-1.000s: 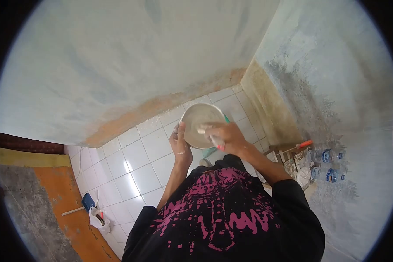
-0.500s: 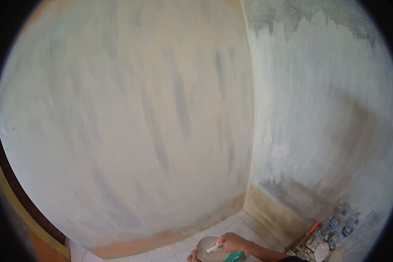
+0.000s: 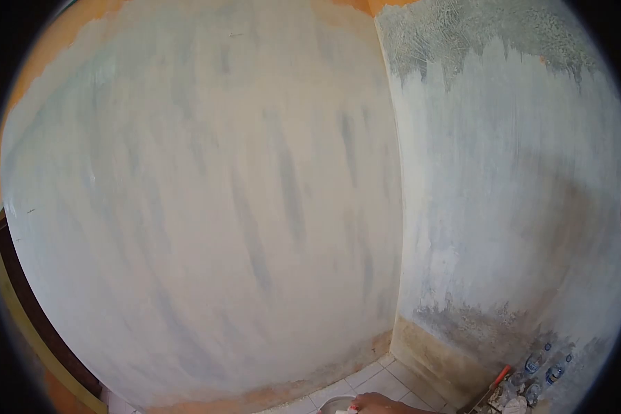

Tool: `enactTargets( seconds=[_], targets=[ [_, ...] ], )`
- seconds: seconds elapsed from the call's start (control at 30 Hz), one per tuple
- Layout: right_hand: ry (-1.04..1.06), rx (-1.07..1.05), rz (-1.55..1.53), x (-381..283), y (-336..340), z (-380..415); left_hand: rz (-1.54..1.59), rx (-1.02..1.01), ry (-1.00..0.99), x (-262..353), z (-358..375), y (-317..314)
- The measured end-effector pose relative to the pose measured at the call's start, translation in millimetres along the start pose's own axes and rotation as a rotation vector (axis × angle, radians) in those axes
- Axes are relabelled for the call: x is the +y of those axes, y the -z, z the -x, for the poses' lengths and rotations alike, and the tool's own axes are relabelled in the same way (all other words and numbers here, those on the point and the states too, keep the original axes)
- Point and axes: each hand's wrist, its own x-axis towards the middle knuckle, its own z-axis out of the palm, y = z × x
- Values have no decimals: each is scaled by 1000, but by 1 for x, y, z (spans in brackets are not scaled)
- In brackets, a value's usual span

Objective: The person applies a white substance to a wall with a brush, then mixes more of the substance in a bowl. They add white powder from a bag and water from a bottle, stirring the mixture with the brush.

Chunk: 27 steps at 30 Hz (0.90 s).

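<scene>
At the bottom edge, my right hand (image 3: 379,403) is closed round a small white-and-red tool (image 3: 348,409), only partly in view. The tool is over a round grey dish (image 3: 334,402), whose upper rim shows and whose lower part is cut off by the frame. My left hand does not show. Beyond the dish stands a large wall (image 3: 255,207) with a pale, streaked coating and darker grey patches.
A second wall (image 3: 490,172) meets the first at a corner, rough grey at its top and base. White tiles (image 3: 376,385) cover the floor. At lower right are plastic bottles (image 3: 554,374), a red-orange handle (image 3: 501,375) and cluttered items. A dark opening (image 3: 34,303) lies far left.
The view has tilted upward, so walls, bottles and dish sit lower in the picture. My left hand and a green item near the dish have dropped out of sight.
</scene>
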Motion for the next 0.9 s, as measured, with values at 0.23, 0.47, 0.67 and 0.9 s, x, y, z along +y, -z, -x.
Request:
enactTargets(
  seconds=[0.23,0.47,0.67,0.9],
  targets=[
    [174,155,-90,-1,-22,-3,-1113,516,-386,-205,-172,45],
    [26,176,-150,-39,39,25,141,34,-209,31,11,-17],
    [54,307,-176,-28,33,11,210,-26,-152,32,4,-11],
    [160,112,-130,-67,20,29,282,26,-54,25,23,-3]
  ],
)
